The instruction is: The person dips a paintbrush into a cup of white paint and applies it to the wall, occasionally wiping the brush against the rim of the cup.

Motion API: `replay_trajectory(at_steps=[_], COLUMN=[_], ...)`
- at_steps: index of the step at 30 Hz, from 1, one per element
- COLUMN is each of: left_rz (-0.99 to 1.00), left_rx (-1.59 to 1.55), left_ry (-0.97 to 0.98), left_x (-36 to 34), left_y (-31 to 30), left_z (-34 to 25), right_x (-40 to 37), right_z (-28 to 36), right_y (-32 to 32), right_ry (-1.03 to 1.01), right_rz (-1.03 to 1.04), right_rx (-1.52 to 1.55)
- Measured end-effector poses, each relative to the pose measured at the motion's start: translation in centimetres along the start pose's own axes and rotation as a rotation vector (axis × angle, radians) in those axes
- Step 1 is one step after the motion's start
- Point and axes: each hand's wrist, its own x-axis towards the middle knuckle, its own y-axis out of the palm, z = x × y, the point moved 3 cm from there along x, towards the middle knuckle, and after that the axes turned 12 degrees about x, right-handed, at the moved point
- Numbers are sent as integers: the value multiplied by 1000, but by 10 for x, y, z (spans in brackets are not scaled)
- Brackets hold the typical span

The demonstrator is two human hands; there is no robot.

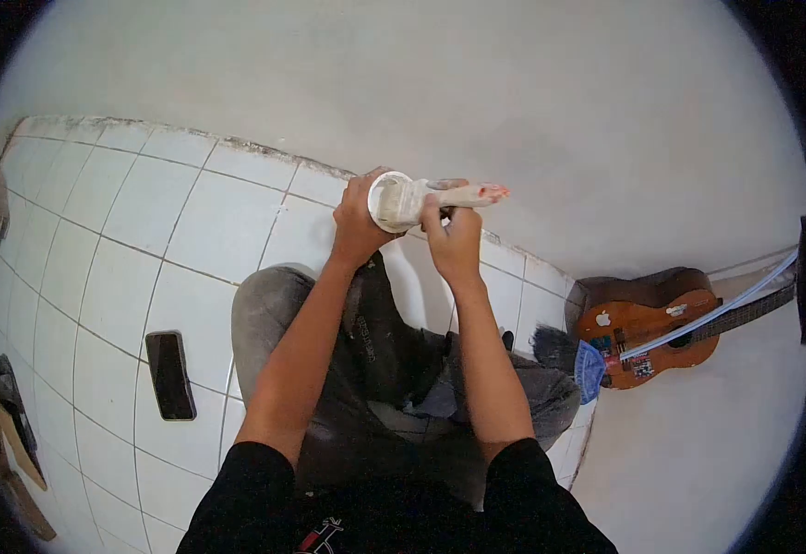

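My left hand is wrapped round the side of a small white tub, which is tilted so its round mouth faces me. In my right hand is a paintbrush, gripped near the base of its pale handle, which has reddish marks at the end. The brush's wide, whitish-coated head overlaps the tub's rim. Both hands are held out in front of my crossed legs, close to the foot of the wall.
A phone lies on the white tiled floor to my left. On my right, a guitar with stickers leans by the wall, and a dark-bristled broom with a light blue stick crosses it. The plain wall rises ahead.
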Motion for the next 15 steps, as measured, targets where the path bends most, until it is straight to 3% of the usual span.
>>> replay_trajectory(at_steps=[4, 7, 8, 11, 15], left_rz=[4, 21, 34, 120, 127], left_rx=[8, -16, -22, -50, -36], left_ry=[-7, -35, -63, -105, -109], left_x=[-1, -1, -1, -1, -2], left_y=[-3, -2, 0, -1, 0], left_z=[-4, -2, 0, 1, 3], right_x=[-7, -14, -18, -32, -44], right_z=[-6, -37, -44, -48, -48], right_y=[-14, -26, -29, -30, -32], right_ry=[141, 378, 377, 545, 587], right_rz=[-190, -518, -521, -735, -755], right_rx=[311, 676, 674, 1163, 1417])
